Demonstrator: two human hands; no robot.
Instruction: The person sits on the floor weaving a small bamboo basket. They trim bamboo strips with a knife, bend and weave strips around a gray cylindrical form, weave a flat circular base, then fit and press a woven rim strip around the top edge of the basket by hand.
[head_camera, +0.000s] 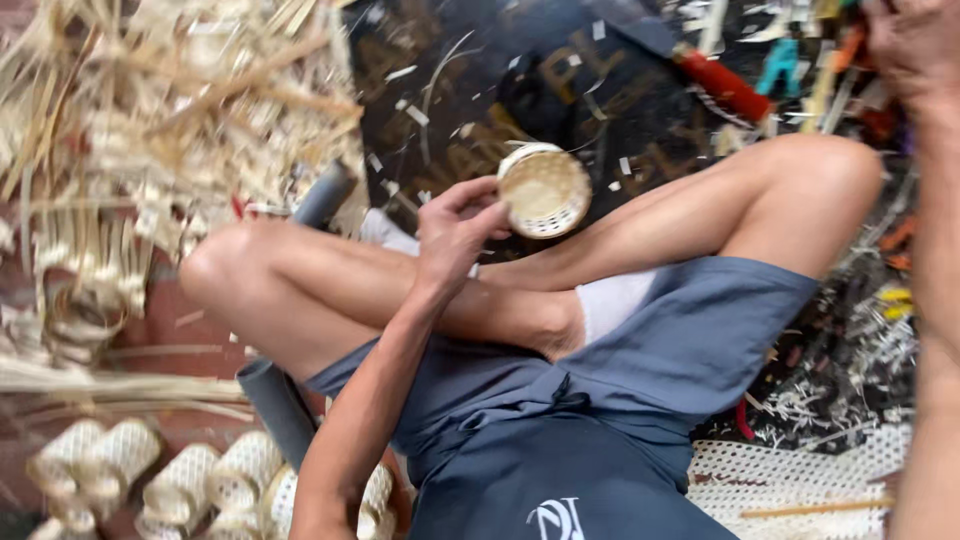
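My left hand (452, 228) grips the rim of a small round woven basket (545, 190) of pale bamboo and holds it above my crossed legs, its open mouth turned toward me. My right arm stretches along the right edge up to the top right corner, where my right hand (912, 45) reaches into a clutter of coloured things; its fingers run out of the picture and what they hold is hidden. I sit cross-legged in blue-grey shorts (600, 420).
A heap of bamboo strips (150, 110) lies at the upper left. Several finished small baskets (190, 485) stand at the lower left. A grey pipe (280, 400) passes under my leg. A dark mat (560, 90) with scraps, a red-handled tool (722, 88), a woven sheet (790, 480).
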